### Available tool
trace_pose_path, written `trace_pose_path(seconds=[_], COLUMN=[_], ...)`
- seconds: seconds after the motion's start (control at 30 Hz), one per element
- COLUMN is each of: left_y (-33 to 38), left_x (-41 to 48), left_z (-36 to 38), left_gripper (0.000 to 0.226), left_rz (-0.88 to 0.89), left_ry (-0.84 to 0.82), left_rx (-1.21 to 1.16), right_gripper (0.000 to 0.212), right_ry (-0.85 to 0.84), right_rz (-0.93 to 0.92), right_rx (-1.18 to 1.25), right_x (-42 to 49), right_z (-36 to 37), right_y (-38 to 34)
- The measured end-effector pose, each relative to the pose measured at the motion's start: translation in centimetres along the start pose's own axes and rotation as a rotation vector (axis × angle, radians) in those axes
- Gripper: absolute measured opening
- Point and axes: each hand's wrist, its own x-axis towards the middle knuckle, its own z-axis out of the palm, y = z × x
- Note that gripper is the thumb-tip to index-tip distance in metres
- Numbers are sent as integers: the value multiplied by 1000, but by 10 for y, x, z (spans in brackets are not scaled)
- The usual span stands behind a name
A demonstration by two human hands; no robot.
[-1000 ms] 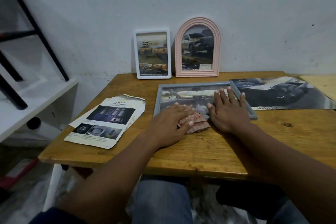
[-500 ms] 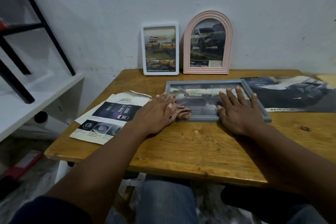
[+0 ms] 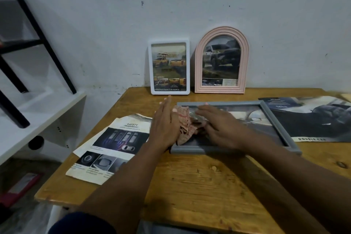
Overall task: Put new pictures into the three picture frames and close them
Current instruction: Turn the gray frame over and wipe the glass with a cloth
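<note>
I'd lift the stiff frame point(image 3: 237, 103) by its 3 and 9 o'clock rails (glass likely fragile), left hand point(image 3: 167, 127) and right hand point(image 3: 220, 131) touching the cloth point(image 3: 185, 126), fingers point(image 3: 166, 103) straight.

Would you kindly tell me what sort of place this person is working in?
Probably a plain room in a home or small workshop: a worn wooden table stands against a scuffed painted wall, a white shelf sits beside it, and car brochures lie loose on it.

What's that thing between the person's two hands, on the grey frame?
A crumpled pink-patterned cloth, lying on the grey frame between the left hand and the right hand, as the head view shows.
</note>
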Motion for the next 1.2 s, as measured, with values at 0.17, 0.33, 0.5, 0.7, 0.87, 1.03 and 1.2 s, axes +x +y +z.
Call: trace_pose_path(seconds=[0.17, 0.33, 0.5, 0.7, 0.87, 1.03, 1.2], left_y=[1, 3, 9, 18, 18, 17, 16], left_x=[-4, 1, 2, 1, 7, 11, 12], left_z=[7, 7, 7, 4, 6, 9, 11], left_gripper=[63, 64, 63, 69, 67, 70, 70], left_rz=[-50, -61, 74, 52, 95, 13, -1], left_ry=[148, 82, -52, -243, -324, -315, -301], left_rx=[113, 250, 404, 421, 498, 536, 533], right_gripper=[51, 55, 55, 53, 48, 43, 49], right_ry=[-119, -80, -67, -13, -25, -5, -17], right_rz=[-108, -108, -48, 0, 79, 226, 391], right_rx=[127, -76, -243, -294, -350, -393, -411], right_x=[70, 95, 124, 117, 94, 43, -7], right_z=[36, 37, 32, 22, 3, -22, -49], right_y=[-19, -8, -1, 21, 47, 94, 136])
